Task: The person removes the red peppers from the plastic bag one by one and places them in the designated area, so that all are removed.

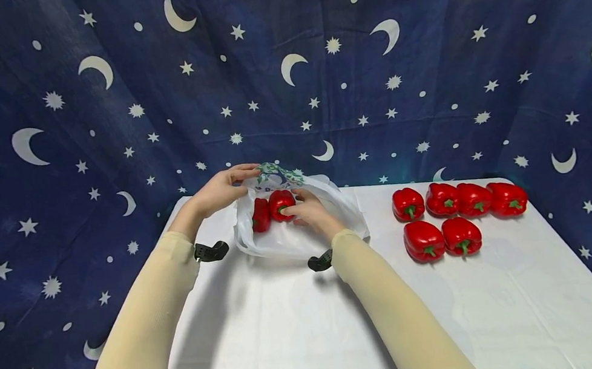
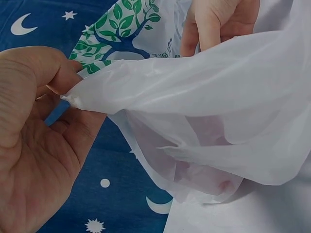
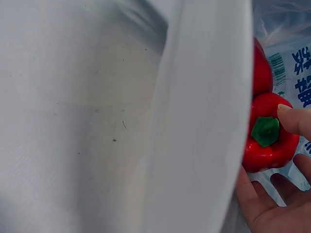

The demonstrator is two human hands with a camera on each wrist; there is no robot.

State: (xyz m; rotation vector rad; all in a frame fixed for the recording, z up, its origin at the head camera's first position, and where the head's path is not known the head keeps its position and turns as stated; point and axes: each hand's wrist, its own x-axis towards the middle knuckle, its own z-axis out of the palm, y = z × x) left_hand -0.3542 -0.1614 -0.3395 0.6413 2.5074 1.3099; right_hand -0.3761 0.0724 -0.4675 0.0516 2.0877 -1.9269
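A white plastic bag (image 1: 352,207) with a green-leaved tree print lies with its mouth open at the far middle of the table. My left hand (image 1: 220,192) pinches its left rim, which bunches between the fingers in the left wrist view. Reaching inside the bag, my right hand (image 1: 311,210) holds a red bell pepper (image 1: 281,203), thumb on top beside the green stem and a finger along the lower side. Another red bell pepper (image 1: 261,216) sits directly left of it in the bag. The bag's rim covers part of both peppers in the right wrist view.
Several red bell peppers (image 1: 461,236) lie in two rows on the white table (image 1: 303,342), right of the bag. A dark blue curtain (image 1: 264,97) with moons and stars hangs behind the table. Black wrist cameras (image 1: 212,252) sit at both wrists.
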